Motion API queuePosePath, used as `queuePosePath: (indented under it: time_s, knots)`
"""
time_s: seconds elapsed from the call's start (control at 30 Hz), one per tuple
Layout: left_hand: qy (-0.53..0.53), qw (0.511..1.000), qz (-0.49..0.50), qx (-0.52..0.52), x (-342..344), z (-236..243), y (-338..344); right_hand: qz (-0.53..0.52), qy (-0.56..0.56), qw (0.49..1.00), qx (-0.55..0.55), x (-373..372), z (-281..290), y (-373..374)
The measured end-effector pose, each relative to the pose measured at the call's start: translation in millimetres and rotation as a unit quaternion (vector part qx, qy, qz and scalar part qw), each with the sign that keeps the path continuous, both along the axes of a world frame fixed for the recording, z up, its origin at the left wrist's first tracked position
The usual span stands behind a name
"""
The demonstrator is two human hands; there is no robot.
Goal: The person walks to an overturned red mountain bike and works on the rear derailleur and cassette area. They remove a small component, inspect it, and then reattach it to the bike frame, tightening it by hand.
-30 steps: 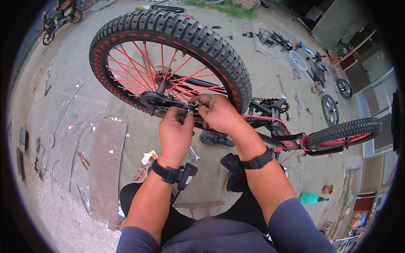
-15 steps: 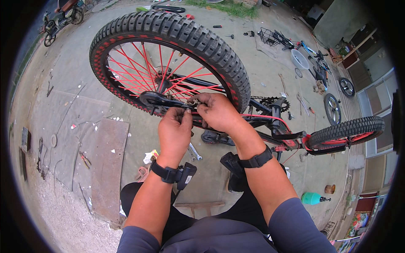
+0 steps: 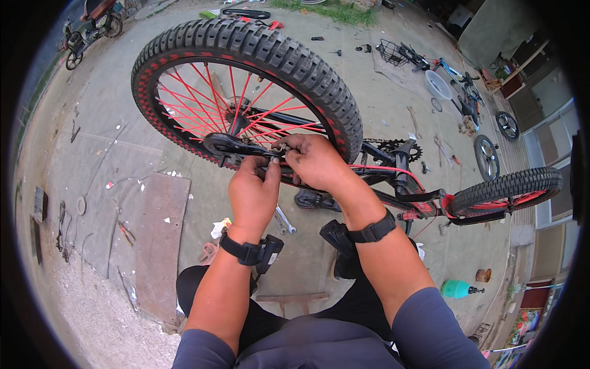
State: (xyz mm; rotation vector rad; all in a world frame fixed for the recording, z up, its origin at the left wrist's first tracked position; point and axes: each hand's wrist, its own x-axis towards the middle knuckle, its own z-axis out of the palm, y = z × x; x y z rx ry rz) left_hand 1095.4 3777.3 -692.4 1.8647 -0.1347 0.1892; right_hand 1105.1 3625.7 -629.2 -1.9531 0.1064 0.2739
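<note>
In front of me is a black and red bicycle whose wheel, with a knobby tyre and red spokes, faces me. A black rounded part with an arm sits beside this wheel, below its hub. My left hand is closed, thumb and fingers pinched together at the arm's right end. From the right, my right hand meets it there, fingertips pinched around something small. The two hands nearly touch, and their fingers hide what they hold. Right of my hands are the toothed chainring and a red cable.
The bicycle's other wheel reaches far right. Two wrenches lie on the ground below my hands. To the left are a flat board and pliers. A green bottle, loose wheels and a basin stand right.
My hands stay at the same spot on the black arm, with only slight finger movement. The view has shifted very slightly.
</note>
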Motion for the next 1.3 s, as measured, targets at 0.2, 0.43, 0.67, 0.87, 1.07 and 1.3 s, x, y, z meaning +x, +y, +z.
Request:
queuePosePath:
  time_s: [0.2,0.43,0.67,0.87,1.07,1.3]
  knots:
    - [0.014,0.999,-0.008,-0.029,-0.1,1.4,-1.8,0.001,0.002,1.0,0.01,0.8,-1.3,0.0]
    - [-0.059,0.996,0.038,0.051,-0.9,3.4,-7.5,0.006,0.004,1.0,0.005,0.0,0.8,-1.4]
    - [-0.059,0.994,0.047,0.085,-3.1,7.0,-3.6,0.012,-0.01,1.0,0.007,1.0,-1.4,-2.6]
    - [-0.072,0.993,0.036,0.089,-2.4,2.8,-2.9,0.015,-0.011,1.0,-0.008,2.6,-5.9,-3.2]
    - [-0.081,0.992,0.051,0.084,-2.3,7.9,-5.6,0.008,-0.002,1.0,0.017,0.8,-2.0,-2.1]
    - [-0.03,0.996,0.037,0.075,-4.6,10.1,-3.0,0.004,-0.003,1.0,0.028,0.9,-4.4,-3.1]
